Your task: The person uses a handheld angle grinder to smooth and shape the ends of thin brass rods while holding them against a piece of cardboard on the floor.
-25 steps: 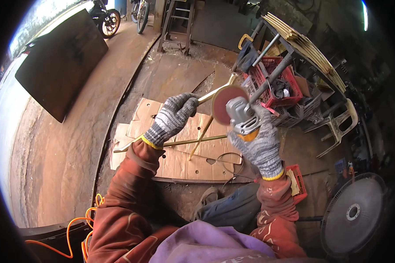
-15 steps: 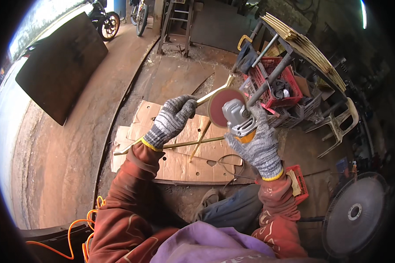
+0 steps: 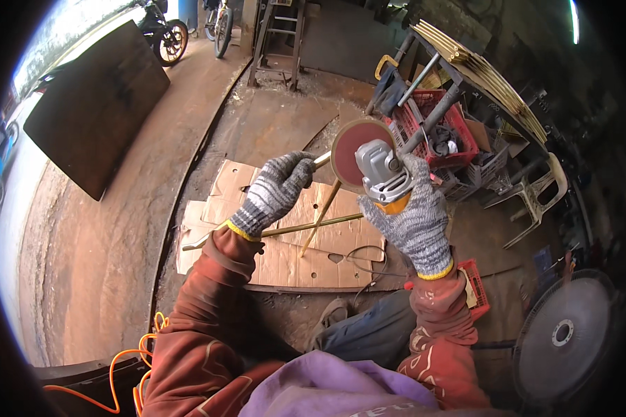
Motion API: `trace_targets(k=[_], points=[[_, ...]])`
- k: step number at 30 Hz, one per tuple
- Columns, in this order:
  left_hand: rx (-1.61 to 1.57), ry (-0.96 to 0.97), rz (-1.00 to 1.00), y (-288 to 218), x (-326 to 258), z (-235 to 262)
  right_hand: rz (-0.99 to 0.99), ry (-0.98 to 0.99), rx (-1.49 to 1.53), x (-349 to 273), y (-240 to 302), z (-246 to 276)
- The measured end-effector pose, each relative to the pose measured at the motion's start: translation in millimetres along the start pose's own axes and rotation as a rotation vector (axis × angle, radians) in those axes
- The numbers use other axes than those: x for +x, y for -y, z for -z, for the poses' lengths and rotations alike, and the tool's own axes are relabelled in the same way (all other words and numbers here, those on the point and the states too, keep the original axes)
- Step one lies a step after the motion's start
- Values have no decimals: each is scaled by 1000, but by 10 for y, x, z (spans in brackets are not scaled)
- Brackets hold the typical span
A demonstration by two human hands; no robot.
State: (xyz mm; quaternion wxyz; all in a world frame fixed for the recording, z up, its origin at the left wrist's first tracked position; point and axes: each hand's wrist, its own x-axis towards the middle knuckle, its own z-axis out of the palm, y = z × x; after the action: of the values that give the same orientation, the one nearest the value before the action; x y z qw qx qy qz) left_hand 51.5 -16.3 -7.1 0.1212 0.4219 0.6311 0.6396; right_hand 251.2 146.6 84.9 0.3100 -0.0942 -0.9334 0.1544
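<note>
Left hand (image 3: 271, 192): I grip a golden metal bar (image 3: 323, 159), presumably to steady it.
Right hand (image 3: 414, 226): grips grey-and-orange metal grinder (image 3: 380, 169), likely for control.

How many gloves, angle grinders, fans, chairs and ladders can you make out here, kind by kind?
Gloves: 2 (left glove, right glove)
Angle grinder: 1
Fan: 1
Chair: 1
Ladder: 1
Total: 6
</note>
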Motion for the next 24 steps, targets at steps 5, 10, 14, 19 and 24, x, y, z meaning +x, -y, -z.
trace_targets(k=[5, 10, 14, 19, 24], points=[[-58, -1, 7, -61, -1, -55, 14, 70, -130, -159, -22, -18], [-25, 19, 21, -37, -11, -9, -19, -24, -16, -34, -13, 7], [-30, 8, 27, -42, -5, -37, -22, 42, -97, -60, 23, 35], [-30, 16, -10, -22, 4, -40, -13, 33, -95, -42, 18, 35], [-34, -39, 21, 54, 5, -51, -7, 30, -45, -104, -24, 50]])
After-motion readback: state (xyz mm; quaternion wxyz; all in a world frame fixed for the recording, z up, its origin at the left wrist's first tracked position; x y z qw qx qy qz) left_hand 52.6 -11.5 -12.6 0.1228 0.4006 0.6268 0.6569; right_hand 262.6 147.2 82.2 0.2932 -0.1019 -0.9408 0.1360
